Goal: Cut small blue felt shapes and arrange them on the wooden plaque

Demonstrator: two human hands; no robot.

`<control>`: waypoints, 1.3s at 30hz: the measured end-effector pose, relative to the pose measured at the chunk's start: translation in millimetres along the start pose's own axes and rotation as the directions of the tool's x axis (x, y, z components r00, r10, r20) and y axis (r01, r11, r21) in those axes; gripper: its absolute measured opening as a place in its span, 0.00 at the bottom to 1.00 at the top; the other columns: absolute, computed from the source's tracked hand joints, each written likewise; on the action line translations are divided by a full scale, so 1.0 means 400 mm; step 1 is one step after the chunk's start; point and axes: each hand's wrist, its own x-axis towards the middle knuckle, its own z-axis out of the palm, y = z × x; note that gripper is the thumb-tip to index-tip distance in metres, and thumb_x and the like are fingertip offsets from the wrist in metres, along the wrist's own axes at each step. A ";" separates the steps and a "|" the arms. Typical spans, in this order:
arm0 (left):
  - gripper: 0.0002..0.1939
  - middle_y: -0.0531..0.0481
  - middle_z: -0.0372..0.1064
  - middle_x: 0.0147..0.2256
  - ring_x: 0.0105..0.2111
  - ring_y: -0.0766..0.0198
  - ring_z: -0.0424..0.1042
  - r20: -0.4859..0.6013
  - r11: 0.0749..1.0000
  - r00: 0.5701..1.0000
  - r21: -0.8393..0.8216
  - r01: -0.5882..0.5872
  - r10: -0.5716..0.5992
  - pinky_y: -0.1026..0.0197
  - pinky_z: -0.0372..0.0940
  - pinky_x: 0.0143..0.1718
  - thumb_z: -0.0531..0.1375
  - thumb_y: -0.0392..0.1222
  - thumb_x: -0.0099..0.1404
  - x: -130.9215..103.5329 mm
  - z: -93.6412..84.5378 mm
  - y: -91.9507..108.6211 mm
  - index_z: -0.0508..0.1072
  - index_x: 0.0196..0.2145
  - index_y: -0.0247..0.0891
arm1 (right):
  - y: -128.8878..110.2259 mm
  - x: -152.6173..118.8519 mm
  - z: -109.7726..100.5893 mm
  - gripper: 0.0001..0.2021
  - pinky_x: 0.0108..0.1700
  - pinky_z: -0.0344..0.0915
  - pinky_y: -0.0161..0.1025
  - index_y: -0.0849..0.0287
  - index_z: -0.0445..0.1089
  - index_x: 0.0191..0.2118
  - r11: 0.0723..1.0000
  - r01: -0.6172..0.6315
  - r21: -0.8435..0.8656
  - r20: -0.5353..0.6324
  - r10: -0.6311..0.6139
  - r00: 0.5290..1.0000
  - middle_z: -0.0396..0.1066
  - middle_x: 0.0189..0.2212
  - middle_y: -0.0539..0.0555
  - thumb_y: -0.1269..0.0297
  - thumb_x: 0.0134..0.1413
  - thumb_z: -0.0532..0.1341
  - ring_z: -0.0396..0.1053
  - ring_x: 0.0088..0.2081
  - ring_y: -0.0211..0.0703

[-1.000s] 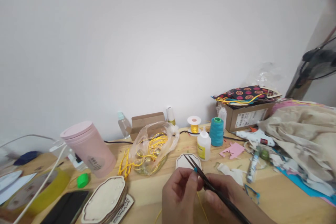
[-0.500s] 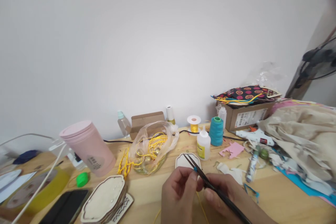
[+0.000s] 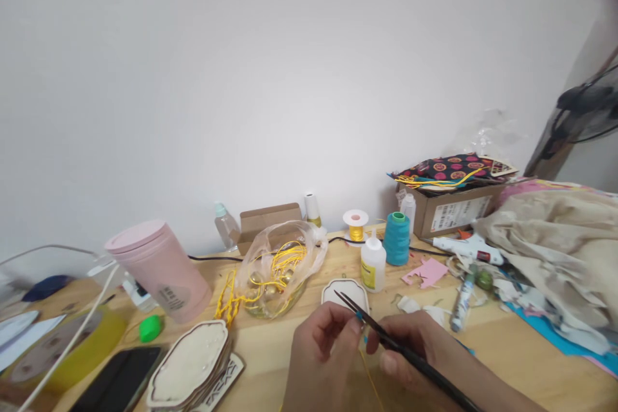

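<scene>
My left hand is closed, with thumb and index finger pinching a small blue piece too tiny to name. A thin yellow cord hangs below the fingers; whether it joins the blue piece I cannot tell. In my right hand lies a pair of black tweezers, with tips pointing up and left past the left fingertips, close to the blue piece. Behind the hands lies a pale plaque with a scalloped edge, partly covered by them. Some blue shows beside the right fingers.
A glue bottle and a teal thread cone stand behind the hands. Leftward are a plastic bag of yellow cords, stacked plaques, a phone and a pink tumbler. Rightward lie a glue gun and cloth.
Both hands have shifted slightly; the left wrist has moved a little left. The tweezers' tips look closer together. The right hand now covers most of the blue strip beside it.
</scene>
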 end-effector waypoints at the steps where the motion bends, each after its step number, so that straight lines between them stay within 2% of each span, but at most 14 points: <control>1: 0.06 0.53 0.67 0.21 0.24 0.64 0.66 0.002 1.000 1.000 0.023 -0.002 0.002 0.64 0.59 0.29 0.57 0.39 0.54 0.000 -0.002 0.000 0.67 0.21 0.36 | -0.005 -0.001 -0.002 0.18 0.18 0.39 0.31 0.65 0.64 0.26 1.000 -0.002 0.010 0.010 0.002 1.000 0.46 0.16 0.43 0.51 0.48 0.56 0.42 0.19 0.31; 7: 0.07 0.52 0.67 0.21 0.27 0.61 0.67 0.011 0.988 0.998 0.139 -0.065 0.064 0.63 0.60 0.30 0.56 0.39 0.54 -0.003 -0.014 0.000 0.68 0.22 0.36 | -0.012 -0.001 -0.007 0.18 0.18 0.39 0.32 0.65 0.65 0.27 1.000 -0.026 -0.004 0.016 0.026 1.000 0.47 0.16 0.43 0.51 0.47 0.57 0.43 0.19 0.31; 14: 0.07 0.49 0.70 0.23 0.29 0.58 0.68 -0.013 0.993 0.999 0.108 -0.046 0.048 0.61 0.60 0.32 0.58 0.41 0.52 0.002 -0.004 0.006 0.71 0.23 0.35 | 0.006 0.002 -0.008 0.20 0.18 0.38 0.32 0.64 0.64 0.26 0.999 -0.040 -0.014 0.001 0.040 0.999 0.46 0.16 0.43 0.47 0.46 0.55 0.42 0.19 0.32; 21: 0.07 0.48 0.70 0.23 0.28 0.58 0.68 -0.025 0.990 0.999 0.136 -0.036 0.040 0.61 0.60 0.32 0.57 0.41 0.53 -0.005 -0.003 0.000 0.70 0.22 0.35 | 0.006 0.002 -0.006 0.18 0.18 0.39 0.32 0.64 0.65 0.26 0.998 -0.035 -0.042 -0.006 0.035 0.999 0.46 0.17 0.43 0.50 0.48 0.55 0.43 0.19 0.32; 29: 0.07 0.49 0.69 0.23 0.28 0.58 0.67 -0.015 0.964 0.997 0.258 -0.071 0.077 0.60 0.59 0.33 0.55 0.39 0.54 -0.002 -0.010 0.010 0.69 0.22 0.35 | -0.002 -0.001 -0.010 0.19 0.19 0.40 0.31 0.65 0.65 0.26 0.998 -0.054 -0.042 0.016 0.055 0.998 0.48 0.17 0.44 0.49 0.46 0.56 0.44 0.20 0.32; 33: 0.08 0.50 0.68 0.23 0.29 0.57 0.67 0.044 0.946 0.994 0.307 -0.105 0.096 0.61 0.59 0.33 0.55 0.39 0.55 0.002 -0.019 0.014 0.69 0.22 0.36 | 0.003 0.001 -0.011 0.20 0.18 0.40 0.31 0.65 0.65 0.26 0.995 -0.074 -0.073 0.018 0.075 0.997 0.48 0.15 0.43 0.48 0.45 0.55 0.44 0.19 0.32; 39: 0.07 0.49 0.69 0.23 0.29 0.57 0.67 0.061 0.939 0.993 0.325 -0.111 0.097 0.61 0.60 0.32 0.55 0.39 0.54 0.003 -0.029 0.007 0.70 0.23 0.35 | 0.018 -0.002 -0.019 0.20 0.18 0.40 0.31 0.65 0.66 0.26 0.993 -0.062 -0.098 0.014 0.064 0.998 0.48 0.16 0.43 0.48 0.45 0.56 0.45 0.19 0.32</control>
